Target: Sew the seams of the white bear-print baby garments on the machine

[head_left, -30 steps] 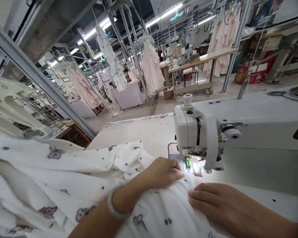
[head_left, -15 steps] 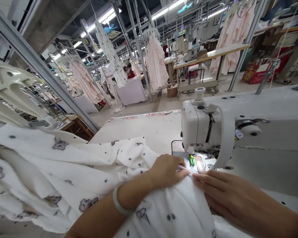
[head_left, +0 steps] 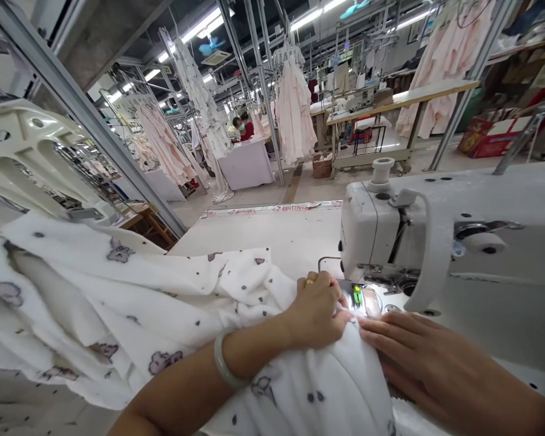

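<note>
White fleecy fabric (head_left: 163,303) with small dark spots and grey-purple animal prints drapes from the left across the table to the sewing machine (head_left: 372,236). My left hand (head_left: 318,312), with a bangle on the wrist, pinches a fold of this fabric just left of the lit needle area. A green presser foot (head_left: 358,295) stands right in front of those fingertips. My right hand (head_left: 409,345) rests on the fabric from the right, fingers stretched and close together, tips near my left thumb. What lies beneath the right fingers is hidden.
The white table top (head_left: 254,233) spreads beyond the fabric. A cream plastic rack (head_left: 36,157) and a slanting metal post (head_left: 95,121) stand at the left. Pink garments (head_left: 295,115) hang behind, near another work table (head_left: 404,97). A person (head_left: 245,127) sits far back.
The view has shifted slightly, so the machine sits further right. My left fingers have curled more tightly over the fabric fold. The right hand stays nearly in place beside the presser foot.
</note>
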Demonstrator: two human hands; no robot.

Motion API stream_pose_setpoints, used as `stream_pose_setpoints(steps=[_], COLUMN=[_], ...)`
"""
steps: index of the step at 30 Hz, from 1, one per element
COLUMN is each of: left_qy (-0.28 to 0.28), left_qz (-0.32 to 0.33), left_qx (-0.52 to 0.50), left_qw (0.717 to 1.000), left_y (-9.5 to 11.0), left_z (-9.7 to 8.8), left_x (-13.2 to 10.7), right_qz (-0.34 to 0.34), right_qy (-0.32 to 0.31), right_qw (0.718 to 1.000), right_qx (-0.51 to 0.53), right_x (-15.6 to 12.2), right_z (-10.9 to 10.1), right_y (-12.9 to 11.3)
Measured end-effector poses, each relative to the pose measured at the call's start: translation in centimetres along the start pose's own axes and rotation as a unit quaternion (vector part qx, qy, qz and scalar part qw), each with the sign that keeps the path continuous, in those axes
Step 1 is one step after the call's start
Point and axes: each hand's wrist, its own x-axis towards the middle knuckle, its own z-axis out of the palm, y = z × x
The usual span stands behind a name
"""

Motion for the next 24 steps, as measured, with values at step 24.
stream_pose_setpoints(steps=[24], left_qy=[0.028], left_qz=[-0.017], left_qx=[0.056], left_qw=[0.998], left_y=[-0.2], left_z=[0.6], left_x=[3.2], right_qz=[0.06], right_qy=[-0.01], right_qw=[0.998], right_qx=[-0.028], right_x=[-0.4], right_z=[0.4], right_y=[0.9])
